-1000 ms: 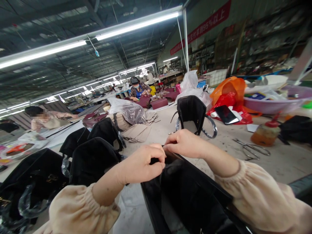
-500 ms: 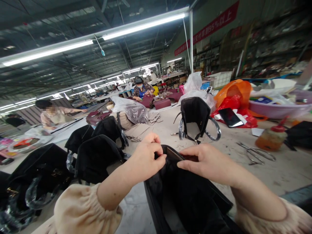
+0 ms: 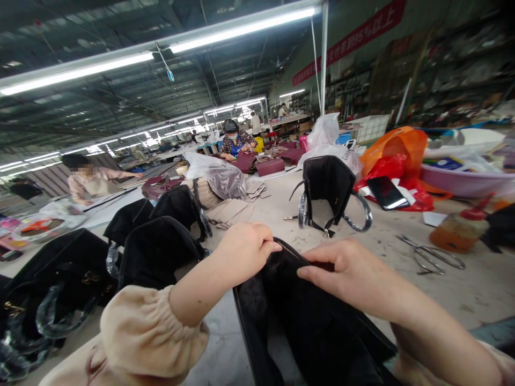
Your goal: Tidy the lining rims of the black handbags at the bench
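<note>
A black handbag [image 3: 322,316] lies before me with its mouth towards me, its dark lining showing. My left hand [image 3: 247,249] is closed on the far corner of its rim, thumb and fingers pinched together. A little to the right, my right hand [image 3: 341,268] grips the same rim between thumb and fingers, the thumb on the inner side. Part of the rim is hidden behind the fingers. Another black handbag [image 3: 328,185] stands open beyond my hands, its handles wrapped in clear plastic. To my left sits one more open black bag [image 3: 159,252].
Several black bags [image 3: 60,268] crowd the left side. Scissors [image 3: 432,254] and a bottle of amber liquid [image 3: 458,230] lie at right, near a phone [image 3: 387,193] and a purple basin [image 3: 470,179]. Flat card pieces [image 3: 233,212] lie ahead. Co-workers [image 3: 237,142] work further back.
My left fingers have closed down onto the rim corner, where they were partly raised before. My right hand keeps its grip on the rim. The view has shifted slightly.
</note>
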Demonstrator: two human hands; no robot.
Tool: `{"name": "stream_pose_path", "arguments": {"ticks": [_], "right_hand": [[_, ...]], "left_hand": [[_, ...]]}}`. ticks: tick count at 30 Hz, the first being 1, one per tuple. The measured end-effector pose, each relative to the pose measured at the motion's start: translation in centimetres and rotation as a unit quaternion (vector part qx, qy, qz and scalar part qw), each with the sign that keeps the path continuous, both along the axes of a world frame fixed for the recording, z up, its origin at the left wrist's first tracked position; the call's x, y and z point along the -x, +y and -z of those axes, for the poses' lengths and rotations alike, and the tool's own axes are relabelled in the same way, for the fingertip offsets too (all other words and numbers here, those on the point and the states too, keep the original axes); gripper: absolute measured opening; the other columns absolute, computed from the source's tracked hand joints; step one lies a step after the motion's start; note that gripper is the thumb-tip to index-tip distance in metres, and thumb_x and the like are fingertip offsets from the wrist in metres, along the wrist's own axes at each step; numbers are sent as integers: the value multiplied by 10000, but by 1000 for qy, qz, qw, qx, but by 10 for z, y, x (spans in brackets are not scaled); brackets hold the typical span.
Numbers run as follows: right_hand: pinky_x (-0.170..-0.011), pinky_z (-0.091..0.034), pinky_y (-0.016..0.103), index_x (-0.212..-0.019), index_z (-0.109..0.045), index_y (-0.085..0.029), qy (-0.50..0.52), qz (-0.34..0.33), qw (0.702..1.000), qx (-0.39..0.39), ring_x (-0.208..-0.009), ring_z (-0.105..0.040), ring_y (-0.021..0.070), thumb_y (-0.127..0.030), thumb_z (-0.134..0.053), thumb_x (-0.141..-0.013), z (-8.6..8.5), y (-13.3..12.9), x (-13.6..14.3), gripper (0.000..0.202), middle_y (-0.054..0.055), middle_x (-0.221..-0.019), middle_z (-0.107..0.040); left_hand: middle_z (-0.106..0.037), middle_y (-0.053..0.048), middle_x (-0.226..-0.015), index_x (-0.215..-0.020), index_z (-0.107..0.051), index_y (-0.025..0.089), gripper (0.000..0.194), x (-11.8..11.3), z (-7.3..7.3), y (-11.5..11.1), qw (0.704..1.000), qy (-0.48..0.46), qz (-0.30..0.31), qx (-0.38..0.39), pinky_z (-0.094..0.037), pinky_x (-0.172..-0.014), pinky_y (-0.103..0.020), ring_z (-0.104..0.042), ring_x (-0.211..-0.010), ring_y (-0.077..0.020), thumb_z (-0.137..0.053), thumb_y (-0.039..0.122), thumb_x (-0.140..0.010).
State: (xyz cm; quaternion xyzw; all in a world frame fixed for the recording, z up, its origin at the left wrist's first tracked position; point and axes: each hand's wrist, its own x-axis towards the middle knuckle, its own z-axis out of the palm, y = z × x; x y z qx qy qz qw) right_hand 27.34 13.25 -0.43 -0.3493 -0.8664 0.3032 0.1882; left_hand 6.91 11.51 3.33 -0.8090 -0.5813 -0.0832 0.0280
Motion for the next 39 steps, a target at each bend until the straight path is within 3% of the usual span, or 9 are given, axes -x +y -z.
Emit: {"name": "stream_pose_path", "arguments": {"ticks": [8, 18, 22, 25, 29, 31, 36, 39], "right_hand": [[-527, -354, 227, -678, -662, -200, 27, 9, 999, -24, -559, -501, 128, -308, -515, -826, -5, -5, 2, 235, -27, -582, -602], [-522, -329, 231, -633, -594, -181, -6, 20, 1000, -17, -558, -488, 111, -307, -504, -842, -4, -5, 3, 260, -39, -581, -569], [-493, -320, 227, -649, -589, -179, -9, -19, 999, 36, -557, -471, 111, -385, -519, -842, -6, -4, -3, 291, -40, -591, -540], [-552, -381, 236, -714, -629, -174, 27, -49, 995, 87, -608, -503, 130, -409, -453, -882, -5, 0, -10, 338, -21, -642, -574], [-668, -455, 271, -787, -655, -139, 129, -35, 966, 220, -745, -577, 177, -474, -416, -891, -1, 8, -13, 424, 47, -777, -643], [-682, -458, 274, -807, -654, -129, 151, -26, 957, 248, -768, -582, 182, -505, -415, -887, 2, 10, -11, 452, 60, -804, -647], [-500, -311, 237, -624, -583, -162, 48, 10, 996, 75, -561, -450, 118, -543, -405, -881, 4, 8, 4, 493, -28, -564, -488], [-477, -262, 240, -558, -526, -174, -9, 24, 1000, -11, -522, -403, 105, -545, -425, -869, 0, 8, 12, 494, -41, -511, -432]], "left_hand": [[-675, -29, -740, -738, -639, 174, 264, -2, 2, 0, 998, 52, 4, -26, -388, -611, -282, -609, -690, -175, -502, 354, -875], [-685, -32, -754, -748, -643, 176, 257, -4, 3, 0, 997, 67, -2, -32, -407, -609, -288, -624, -707, -191, -502, 349, -874], [-685, -36, -749, -739, -635, 169, 262, -4, 3, -1, 997, 72, 2, -34, -419, -615, -292, -633, -718, -201, -497, 344, -876], [-683, -46, -746, -732, -632, 163, 273, -4, 3, -1, 997, 76, -2, -34, -422, -613, -292, -634, -711, -203, -494, 350, -875], [-685, -54, -752, -737, -634, 160, 277, -4, 3, 0, 997, 73, -3, -33, -426, -619, -291, -636, -715, -204, -488, 349, -877], [-686, -53, -756, -739, -635, 162, 273, -4, 3, 0, 997, 71, -3, -32, -430, -620, -295, -636, -714, -207, -487, 346, -877], [-684, -54, -746, -738, -642, 162, 280, -4, 3, 0, 997, 74, -12, -34, -426, -613, -292, -636, -714, -208, -485, 348, -876], [-683, -51, -743, -745, -649, 162, 279, -4, 4, 0, 997, 70, -13, -36, -419, -606, -285, -635, -712, -202, -492, 355, -873]]}}
